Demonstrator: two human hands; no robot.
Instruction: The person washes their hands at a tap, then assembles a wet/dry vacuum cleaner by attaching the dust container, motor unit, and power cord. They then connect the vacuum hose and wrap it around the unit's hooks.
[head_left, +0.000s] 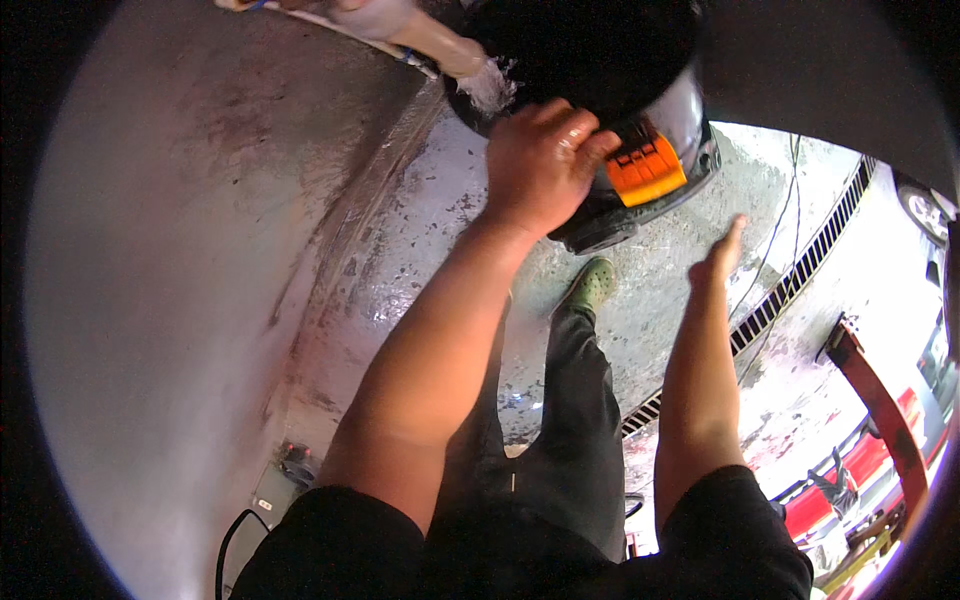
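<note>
My left hand [545, 165] is closed on the near rim of a vacuum cleaner tank [685, 105], with the knuckles up and the skin wet. The tank is round and grey, dark inside, with an orange latch [645, 170] just right of my fingers. A stream of water [450, 52] runs in from the upper left and splashes at the tank's left edge. My right hand [722, 255] hangs apart from the tank, to its lower right. It is seen edge-on, with fingers stretched and nothing visible in it.
A stained grey wall [190, 250] rises on the left, with a thin white pipe [415, 62] along it. A slotted floor drain [800, 275] and dark cables [775, 250] cross the floor at right. Beyond are a red metal arm [880, 400] and a car wheel [925, 212]. My green shoe [594, 285] stands below the tank.
</note>
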